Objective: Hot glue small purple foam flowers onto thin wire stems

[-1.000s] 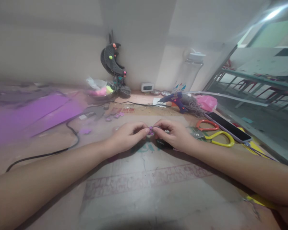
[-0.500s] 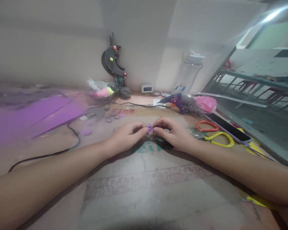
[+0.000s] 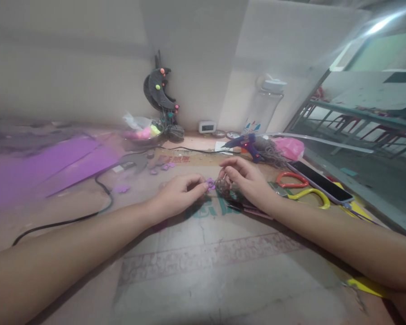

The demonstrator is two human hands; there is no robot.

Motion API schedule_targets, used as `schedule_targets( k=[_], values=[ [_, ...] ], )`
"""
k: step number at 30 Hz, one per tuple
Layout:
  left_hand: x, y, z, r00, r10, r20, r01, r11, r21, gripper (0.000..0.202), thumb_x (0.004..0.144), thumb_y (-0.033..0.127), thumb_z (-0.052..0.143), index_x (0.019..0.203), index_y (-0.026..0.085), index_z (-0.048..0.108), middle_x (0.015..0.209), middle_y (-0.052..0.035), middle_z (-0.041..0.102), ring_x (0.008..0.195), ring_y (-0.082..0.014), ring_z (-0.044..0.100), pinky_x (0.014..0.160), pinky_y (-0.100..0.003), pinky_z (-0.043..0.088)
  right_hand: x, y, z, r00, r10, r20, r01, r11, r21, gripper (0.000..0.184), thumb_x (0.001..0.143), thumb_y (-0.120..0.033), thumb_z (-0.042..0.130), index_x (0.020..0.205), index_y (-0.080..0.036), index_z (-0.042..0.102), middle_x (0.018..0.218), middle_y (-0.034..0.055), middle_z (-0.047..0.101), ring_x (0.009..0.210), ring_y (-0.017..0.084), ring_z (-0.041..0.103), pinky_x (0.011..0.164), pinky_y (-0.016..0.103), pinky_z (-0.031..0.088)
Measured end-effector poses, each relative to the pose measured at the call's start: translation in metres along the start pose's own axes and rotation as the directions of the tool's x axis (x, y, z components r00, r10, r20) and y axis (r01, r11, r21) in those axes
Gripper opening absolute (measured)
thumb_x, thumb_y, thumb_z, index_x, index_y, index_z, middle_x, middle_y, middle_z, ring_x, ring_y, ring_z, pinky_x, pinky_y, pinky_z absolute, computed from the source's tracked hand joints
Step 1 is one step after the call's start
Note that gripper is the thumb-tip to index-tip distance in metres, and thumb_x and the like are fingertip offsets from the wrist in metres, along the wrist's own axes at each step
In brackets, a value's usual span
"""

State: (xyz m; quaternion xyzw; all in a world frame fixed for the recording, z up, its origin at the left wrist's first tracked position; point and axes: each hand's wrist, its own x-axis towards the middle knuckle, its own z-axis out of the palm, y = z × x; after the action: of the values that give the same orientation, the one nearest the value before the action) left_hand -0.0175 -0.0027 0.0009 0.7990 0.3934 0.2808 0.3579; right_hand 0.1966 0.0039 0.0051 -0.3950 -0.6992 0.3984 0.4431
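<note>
My left hand point(image 3: 181, 192) is closed in a pinch on a small purple flower-shaped piece point(image 3: 210, 183), held low over the cardboard-covered table. Just right of it, my right hand point(image 3: 245, 178) hovers with its fingers loosely curled and apart, not touching the flower. Beneath those fingers lies a tangle of thin brownish string or wire point(image 3: 223, 187), too blurred to tell which. A dark pen-like tool point(image 3: 237, 206) rests below my right palm. More small purple cutouts point(image 3: 165, 167) lie beyond my left hand.
Scissors with red and yellow handles point(image 3: 309, 195) and a phone point(image 3: 320, 181) lie at right. A blue glue gun point(image 3: 245, 144), its light on, sits near a bottle point(image 3: 265, 106). Purple sheets point(image 3: 74, 160), a black cable point(image 3: 61, 222) and a moon-shaped ornament point(image 3: 159, 90) stand left.
My right hand has let go near the flower and moved slightly right and up, its fingers loosening. The left hand keeps its pinch in nearly the same place.
</note>
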Motion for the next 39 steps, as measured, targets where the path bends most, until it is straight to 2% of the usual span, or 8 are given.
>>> schedule_targets(
  k=[4,8,14,23,33,39],
  values=[
    [-0.0008,-0.0018,0.0008,0.999,-0.036,-0.026,0.036,0.999,0.009,0.038,0.094,0.045,0.043,0.070,0.018,0.055,0.069,0.0009,0.056,0.067,-0.0142,0.051,0.062,-0.026,0.039,0.0038,0.0004,-0.0029,0.997,-0.005,-0.083,0.005,1.000,-0.009,0.031,0.086,-0.045,0.064,0.078,-0.021,0.046,0.069,-0.0029,0.060,0.058,0.011,0.053,0.058,0.025,0.044],
    [-0.0004,-0.0024,0.0006,0.998,-0.028,-0.059,0.029,0.999,0.022,0.037,0.093,0.046,0.044,0.071,0.018,0.055,0.070,0.0009,0.058,0.068,-0.0147,0.053,0.065,-0.027,0.041,0.0038,-0.0027,-0.0045,0.995,-0.013,-0.096,0.002,0.993,-0.119,0.033,0.088,-0.045,0.060,0.070,-0.021,0.045,0.061,-0.0039,0.055,0.057,0.010,0.051,0.059,0.025,0.043],
    [-0.0005,-0.0012,-0.0003,0.996,-0.048,-0.071,0.049,0.999,0.015,0.037,0.093,0.047,0.044,0.070,0.019,0.053,0.070,0.0012,0.058,0.069,-0.0150,0.054,0.065,-0.027,0.041,0.0056,-0.0009,-0.0048,0.998,-0.021,-0.063,0.013,0.992,-0.126,0.032,0.085,-0.047,0.062,0.071,-0.020,0.051,0.061,-0.0029,0.056,0.055,0.011,0.051,0.056,0.025,0.042],
    [0.0002,-0.0031,0.0008,0.996,-0.056,-0.073,0.059,0.997,0.039,0.040,0.094,0.050,0.043,0.070,0.019,0.053,0.070,0.0018,0.057,0.070,-0.0152,0.054,0.068,-0.028,0.041,0.0074,0.0030,-0.0045,0.999,-0.011,-0.039,0.005,0.987,-0.160,0.018,0.081,-0.034,0.061,0.074,-0.019,0.055,0.059,-0.0033,0.057,0.052,0.011,0.052,0.052,0.025,0.041],
    [0.0004,-0.0031,0.0007,0.997,-0.041,-0.066,0.042,0.999,0.004,0.039,0.093,0.048,0.044,0.070,0.019,0.053,0.069,0.0011,0.058,0.068,-0.0149,0.055,0.066,-0.028,0.042,0.0070,0.0062,-0.0022,1.000,0.021,-0.001,-0.021,0.995,-0.101,0.013,0.083,-0.031,0.060,0.084,-0.020,0.055,0.068,-0.0009,0.065,0.056,0.012,0.057,0.054,0.026,0.044],
    [0.0003,-0.0030,0.0003,0.997,-0.033,-0.070,0.036,0.999,0.038,0.039,0.093,0.048,0.044,0.069,0.019,0.054,0.069,0.0009,0.059,0.069,-0.0155,0.056,0.066,-0.028,0.042,0.0049,0.0036,-0.0024,1.000,-0.019,0.003,0.019,0.993,-0.120,0.007,0.083,-0.025,0.057,0.084,-0.021,0.051,0.063,-0.0036,0.060,0.056,0.012,0.055,0.054,0.025,0.043]
  ],
)
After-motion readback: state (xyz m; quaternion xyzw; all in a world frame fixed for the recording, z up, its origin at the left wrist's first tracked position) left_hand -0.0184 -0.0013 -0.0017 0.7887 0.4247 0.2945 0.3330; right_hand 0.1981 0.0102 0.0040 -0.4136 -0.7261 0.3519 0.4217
